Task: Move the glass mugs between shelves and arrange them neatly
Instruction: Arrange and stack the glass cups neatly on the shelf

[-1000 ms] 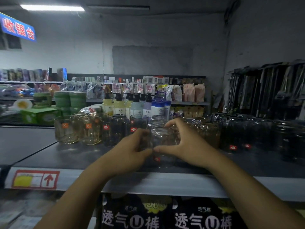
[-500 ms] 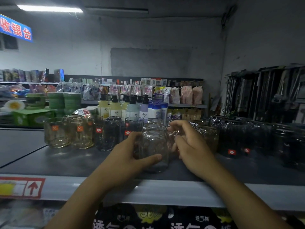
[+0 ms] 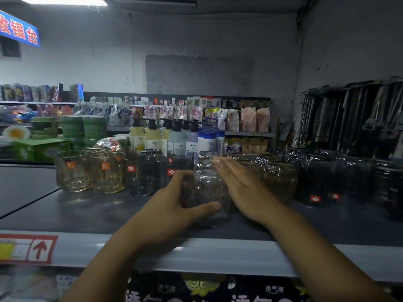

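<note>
Grey shelf (image 3: 87,214) carries a clear mug (image 3: 209,194) near its front edge. The left hand (image 3: 172,205) curls thumb and fingers round the mug, and the right hand (image 3: 244,188) lays straight fingers against its side.

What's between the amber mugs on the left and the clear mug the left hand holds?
Dark smoked-glass mugs with red stickers stand there on the shelf, seen in the head view.

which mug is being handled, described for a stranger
On the long grey shelf stands a row of glass mugs. Near its middle one clear mug sits forward of the row. Only it has the left hand gripping it and the right hand flat alongside.
</note>
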{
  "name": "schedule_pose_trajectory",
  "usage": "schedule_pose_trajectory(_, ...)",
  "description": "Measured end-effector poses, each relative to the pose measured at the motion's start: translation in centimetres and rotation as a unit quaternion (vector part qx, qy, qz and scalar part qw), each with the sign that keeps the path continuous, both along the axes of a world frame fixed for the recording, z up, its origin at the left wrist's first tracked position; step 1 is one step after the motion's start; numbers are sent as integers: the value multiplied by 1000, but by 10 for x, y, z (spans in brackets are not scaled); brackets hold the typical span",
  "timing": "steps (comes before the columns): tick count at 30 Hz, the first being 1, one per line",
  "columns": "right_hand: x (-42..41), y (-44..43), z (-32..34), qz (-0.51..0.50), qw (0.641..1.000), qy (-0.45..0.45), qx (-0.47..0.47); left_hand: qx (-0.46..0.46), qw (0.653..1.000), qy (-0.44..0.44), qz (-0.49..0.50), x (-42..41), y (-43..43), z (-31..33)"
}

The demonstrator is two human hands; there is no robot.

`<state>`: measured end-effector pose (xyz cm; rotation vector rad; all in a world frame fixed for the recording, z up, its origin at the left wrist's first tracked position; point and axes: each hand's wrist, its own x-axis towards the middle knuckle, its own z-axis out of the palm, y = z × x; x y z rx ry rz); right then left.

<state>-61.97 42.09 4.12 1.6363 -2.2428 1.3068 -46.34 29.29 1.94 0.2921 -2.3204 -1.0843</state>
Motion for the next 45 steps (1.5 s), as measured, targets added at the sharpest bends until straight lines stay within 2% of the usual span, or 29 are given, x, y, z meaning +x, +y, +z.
schedule_pose_trajectory(6, 5, 7, 1, 14, 1000, -5, 2, -5, 1000, 5, -4, 2, 1, 0)
schedule_pose_trajectory(12, 16, 33, -2, -7, 999, 44, 14, -21, 1000, 9, -1, 7, 2, 0)
schedule_pose_trajectory(17, 11, 36, -17, -10, 1000, -15, 17, -25, 1000, 11, -8, 6, -2, -2)
schedule_pose_trajectory(23, 13, 35, -16, 15, 998, -64, 15, -77, 997, 6, 21, 7, -2, -2)
schedule_pose_trajectory(27, 18, 38, -9, -25, 1000, -6, -17, -108, 993, 12, 40, 20, 3, 11)
schedule_pose_trajectory(32, 21, 31, 29, -40, 992, 98, -64, -173, 977, 67, 105, 43, -31, 63)
schedule_pose_trajectory(34, 16, 10, 51, -41, 990, 128, -32, -209, 969, 28, 127, 35, -56, 87)
schedule_pose_trajectory(37, 3, -32, 79, -40, 986, 149, 59, -270, 950, -101, 117, -2, -85, 116)
schedule_pose_trajectory(40, -20, -76, 98, -53, 974, 151, 159, -337, 904, -247, 90, -50, -99, 136)
schedule_pose_trajectory(42, -33, -101, 107, -66, 966, 154, 197, -350, 872, -334, 72, -80, -107, 144)
schedule_pose_trajectory(45, -47, -126, 113, -76, 957, 142, 241, -344, 844, -409, 40, -114, -121, 145)
